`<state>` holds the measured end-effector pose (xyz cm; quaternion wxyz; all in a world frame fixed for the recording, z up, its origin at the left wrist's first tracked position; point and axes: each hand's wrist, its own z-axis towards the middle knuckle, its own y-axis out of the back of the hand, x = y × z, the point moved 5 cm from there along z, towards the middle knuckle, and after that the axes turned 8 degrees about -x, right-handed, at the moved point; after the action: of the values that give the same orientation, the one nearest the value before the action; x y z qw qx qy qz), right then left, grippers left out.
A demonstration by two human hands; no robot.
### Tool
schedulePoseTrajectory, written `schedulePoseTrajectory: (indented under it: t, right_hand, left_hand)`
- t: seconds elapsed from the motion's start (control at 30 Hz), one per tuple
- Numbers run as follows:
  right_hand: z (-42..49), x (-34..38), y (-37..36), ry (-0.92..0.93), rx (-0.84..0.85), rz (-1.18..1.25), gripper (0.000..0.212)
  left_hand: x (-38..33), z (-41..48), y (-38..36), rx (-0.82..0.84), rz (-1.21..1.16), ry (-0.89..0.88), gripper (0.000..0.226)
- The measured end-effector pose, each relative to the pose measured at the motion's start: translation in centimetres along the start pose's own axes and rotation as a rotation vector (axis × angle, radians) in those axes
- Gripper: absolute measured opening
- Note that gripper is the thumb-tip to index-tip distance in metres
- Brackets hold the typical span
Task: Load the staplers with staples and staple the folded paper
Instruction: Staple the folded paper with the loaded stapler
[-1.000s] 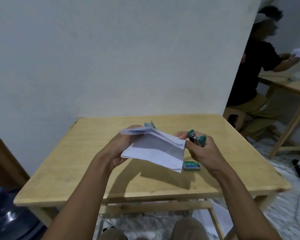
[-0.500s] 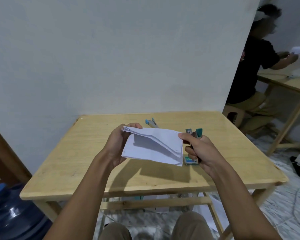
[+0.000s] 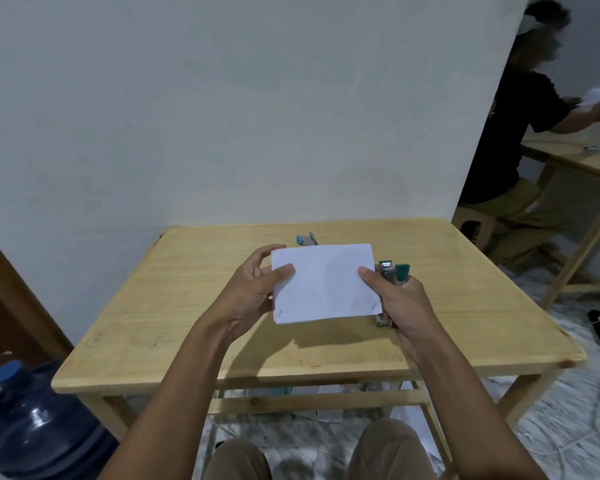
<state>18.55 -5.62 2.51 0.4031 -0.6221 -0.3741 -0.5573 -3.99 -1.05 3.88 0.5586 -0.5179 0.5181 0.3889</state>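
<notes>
Now both hands pinch the folded white paper sheet (image 3: 324, 282) above the wooden table (image 3: 194, 323): left hand (image 3: 253, 292) at its left edge, right hand (image 3: 400, 299) opposite, also clutching a green-tipped metal stapler (image 3: 392, 271).

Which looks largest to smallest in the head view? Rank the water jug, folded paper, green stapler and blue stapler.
1. water jug, though nearness to the camera inflates it
2. folded paper
3. green stapler and blue stapler: unsure, both partly hidden
</notes>
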Motion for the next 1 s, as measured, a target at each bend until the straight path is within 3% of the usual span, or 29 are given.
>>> schedulePoseTrajectory:
  t: [0.13,0.37,0.5,0.63,0.8,1.0]
  right_hand:
    - [0.1,0.0,0.1,0.014,-0.070,0.021,0.022]
    - [0.0,-0.7,0.4,0.014,-0.048,-0.046,0.019]
    - [-0.1,-0.6,0.1,0.028,-0.018,-0.052,0.028]
    - [-0.1,-0.4,0.5,0.018,-0.068,-0.016,0.014]
    - [-0.1,-0.7,0.3,0.010,-0.082,0.000,0.014]
    - [-0.2,-0.1,0.5,0.023,-0.110,-0.043,0.011]
  left_hand:
    - [1.1,-0.8,-0.4,0.136,0.106,0.065,0.031]
    - [1.3,-0.2,0.6,0.063,0.080,0.028,0.027]
    - [1.4,-0.2,0.4,0.067,0.046,0.020,0.025]
    - [1.4,-0.1,0.7,0.063,0.044,0.005,0.027]
    - [1.5,0.1,1.1,0.045,0.059,0.036,0.031]
    - [1.9,-0.8,1.8,0.161,0.238,0.134,0.025]
